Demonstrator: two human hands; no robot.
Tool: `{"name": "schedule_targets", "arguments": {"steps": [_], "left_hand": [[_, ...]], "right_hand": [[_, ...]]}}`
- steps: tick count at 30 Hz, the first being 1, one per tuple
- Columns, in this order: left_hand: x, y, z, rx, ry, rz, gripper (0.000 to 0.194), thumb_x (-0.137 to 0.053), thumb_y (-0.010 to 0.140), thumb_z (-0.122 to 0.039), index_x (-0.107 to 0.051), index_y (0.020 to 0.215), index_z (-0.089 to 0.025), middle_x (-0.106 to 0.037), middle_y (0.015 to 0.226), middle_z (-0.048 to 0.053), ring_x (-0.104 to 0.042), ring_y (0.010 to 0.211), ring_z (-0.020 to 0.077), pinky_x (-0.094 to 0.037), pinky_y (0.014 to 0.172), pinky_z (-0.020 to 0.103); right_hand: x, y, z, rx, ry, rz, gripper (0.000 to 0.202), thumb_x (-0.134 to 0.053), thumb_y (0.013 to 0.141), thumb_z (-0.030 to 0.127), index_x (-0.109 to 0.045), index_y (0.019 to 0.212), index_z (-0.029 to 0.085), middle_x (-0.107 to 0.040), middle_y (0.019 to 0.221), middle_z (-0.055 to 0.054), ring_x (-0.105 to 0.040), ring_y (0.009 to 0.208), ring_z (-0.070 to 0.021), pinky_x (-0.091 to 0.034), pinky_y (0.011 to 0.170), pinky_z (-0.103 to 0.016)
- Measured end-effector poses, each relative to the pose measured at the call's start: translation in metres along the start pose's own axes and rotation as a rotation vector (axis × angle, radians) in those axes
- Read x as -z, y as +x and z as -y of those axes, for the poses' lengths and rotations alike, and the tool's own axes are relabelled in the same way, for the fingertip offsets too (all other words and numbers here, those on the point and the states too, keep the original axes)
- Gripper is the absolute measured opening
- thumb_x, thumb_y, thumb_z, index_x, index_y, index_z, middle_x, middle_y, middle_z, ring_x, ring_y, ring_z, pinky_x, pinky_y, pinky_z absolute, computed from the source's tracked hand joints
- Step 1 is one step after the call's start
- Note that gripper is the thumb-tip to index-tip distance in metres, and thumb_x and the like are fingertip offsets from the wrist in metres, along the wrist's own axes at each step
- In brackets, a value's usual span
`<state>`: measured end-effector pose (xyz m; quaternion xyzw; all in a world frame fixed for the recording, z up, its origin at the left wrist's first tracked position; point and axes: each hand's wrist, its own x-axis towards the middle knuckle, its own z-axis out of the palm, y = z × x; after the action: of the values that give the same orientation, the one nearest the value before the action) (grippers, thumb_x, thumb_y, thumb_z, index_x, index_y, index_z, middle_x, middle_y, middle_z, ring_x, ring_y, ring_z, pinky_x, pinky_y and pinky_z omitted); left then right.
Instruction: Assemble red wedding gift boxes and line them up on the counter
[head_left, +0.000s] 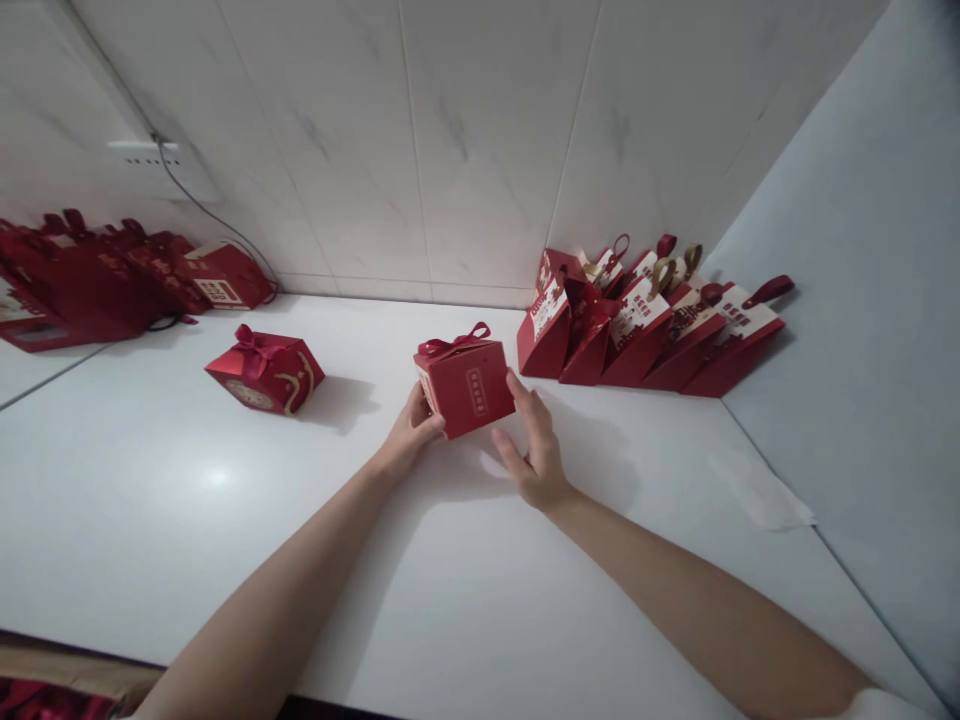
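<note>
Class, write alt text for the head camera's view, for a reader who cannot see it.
Two bare hands, left and right, hold a red gift box with a ribbon bow over a white tabletop. Another bow-topped red box sits to the left; more red boxes line the tiled wall.

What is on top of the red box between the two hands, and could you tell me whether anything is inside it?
A dark red ribbon is looped on top of the red box. Its inside cannot be seen, because the box's own panels cover it.
</note>
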<state>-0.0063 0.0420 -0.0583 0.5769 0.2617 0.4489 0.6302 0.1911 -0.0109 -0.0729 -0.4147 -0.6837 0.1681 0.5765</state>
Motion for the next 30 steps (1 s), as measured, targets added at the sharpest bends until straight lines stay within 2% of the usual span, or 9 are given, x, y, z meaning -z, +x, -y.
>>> {"name": "schedule_targets", "arguments": {"steps": [2, 5, 10, 15, 17, 20, 23, 26, 30], "left_hand": [[0.004, 0.000, -0.001, 0.052, -0.089, 0.021, 0.078, -0.064, 0.083, -0.057, -0.034, 0.150, -0.027, -0.045, 0.149, 0.013, -0.051, 0.129, 0.0361, -0.053, 0.092, 0.041], [0.007, -0.002, -0.002, 0.099, -0.123, 0.045, 0.068, -0.056, 0.088, -0.057, -0.039, 0.146, -0.026, -0.049, 0.146, 0.013, -0.054, 0.125, 0.0353, -0.052, 0.091, 0.040], [0.006, -0.004, -0.005, 0.135, 0.045, 0.124, 0.070, -0.062, 0.087, -0.052, -0.038, 0.148, -0.027, -0.040, 0.154, 0.011, -0.043, 0.136, 0.0373, -0.046, 0.102, 0.043], [0.010, -0.004, 0.003, 0.136, 0.017, 0.114, 0.067, -0.046, 0.092, -0.059, -0.035, 0.150, -0.027, -0.048, 0.149, 0.011, -0.048, 0.133, 0.0372, -0.047, 0.100, 0.045], [0.014, -0.004, 0.008, 0.158, -0.015, 0.112, 0.068, -0.044, 0.090, -0.063, -0.041, 0.147, -0.026, -0.057, 0.140, 0.011, -0.055, 0.125, 0.0374, -0.050, 0.096, 0.046], [0.020, -0.002, 0.012, 0.216, -0.066, 0.097, 0.074, -0.040, 0.085, -0.072, -0.056, 0.135, -0.020, -0.072, 0.116, 0.014, -0.066, 0.106, 0.0379, -0.054, 0.084, 0.047], [0.022, -0.001, 0.008, 0.259, -0.093, 0.087, 0.081, -0.033, 0.081, -0.079, -0.068, 0.118, -0.015, -0.076, 0.096, 0.015, -0.071, 0.087, 0.0351, -0.055, 0.077, 0.045], [0.020, 0.001, 0.002, 0.274, -0.087, 0.114, 0.083, -0.029, 0.080, -0.081, -0.072, 0.108, -0.015, -0.076, 0.090, 0.015, -0.070, 0.081, 0.0329, -0.054, 0.077, 0.044], [0.018, 0.001, 0.000, 0.268, -0.079, 0.117, 0.085, -0.024, 0.081, -0.081, -0.071, 0.110, -0.016, -0.076, 0.089, 0.015, -0.069, 0.078, 0.0322, -0.052, 0.073, 0.044]], "right_hand": [[-0.001, 0.000, 0.001, -0.071, 0.169, 0.044, 0.061, -0.049, 0.098, 0.036, -0.023, 0.154, 0.035, -0.036, 0.157, -0.003, -0.035, 0.144, -0.0260, -0.024, 0.120, -0.054], [-0.004, 0.003, -0.003, -0.272, 0.453, 0.139, 0.059, -0.048, 0.098, 0.043, -0.028, 0.152, 0.032, -0.044, 0.153, -0.004, -0.042, 0.140, -0.0243, -0.037, 0.115, -0.047], [-0.002, 0.012, -0.013, -0.395, 0.627, 0.205, 0.057, -0.054, 0.095, 0.046, -0.037, 0.148, 0.035, -0.055, 0.143, -0.001, -0.049, 0.133, -0.0223, -0.037, 0.115, -0.043], [0.002, 0.011, -0.013, -0.371, 0.701, 0.222, 0.059, -0.047, 0.098, 0.047, -0.026, 0.153, 0.038, -0.045, 0.151, 0.000, -0.047, 0.136, -0.0228, -0.039, 0.113, -0.045], [0.003, 0.010, -0.012, -0.337, 0.667, 0.250, 0.065, -0.046, 0.097, 0.050, -0.018, 0.155, 0.039, -0.041, 0.154, -0.001, -0.048, 0.134, -0.0239, -0.041, 0.111, -0.047], [0.002, 0.007, -0.010, -0.251, 0.593, 0.321, 0.085, -0.053, 0.091, 0.060, -0.005, 0.157, 0.036, -0.037, 0.156, -0.004, -0.051, 0.131, -0.0273, -0.045, 0.107, -0.049], [0.001, 0.005, -0.009, -0.205, 0.477, 0.376, 0.102, -0.063, 0.083, 0.062, 0.003, 0.156, 0.036, -0.032, 0.159, -0.008, -0.052, 0.129, -0.0308, -0.052, 0.096, -0.048], [0.001, 0.004, -0.009, -0.203, 0.421, 0.389, 0.102, -0.065, 0.084, 0.055, 0.005, 0.156, 0.037, -0.030, 0.160, -0.008, -0.051, 0.129, -0.0308, -0.055, 0.090, -0.045], [0.001, 0.004, -0.010, -0.156, 0.470, 0.428, 0.095, -0.061, 0.090, 0.048, 0.007, 0.155, 0.038, -0.030, 0.160, -0.005, -0.049, 0.132, -0.0290, -0.054, 0.094, -0.046]]}}
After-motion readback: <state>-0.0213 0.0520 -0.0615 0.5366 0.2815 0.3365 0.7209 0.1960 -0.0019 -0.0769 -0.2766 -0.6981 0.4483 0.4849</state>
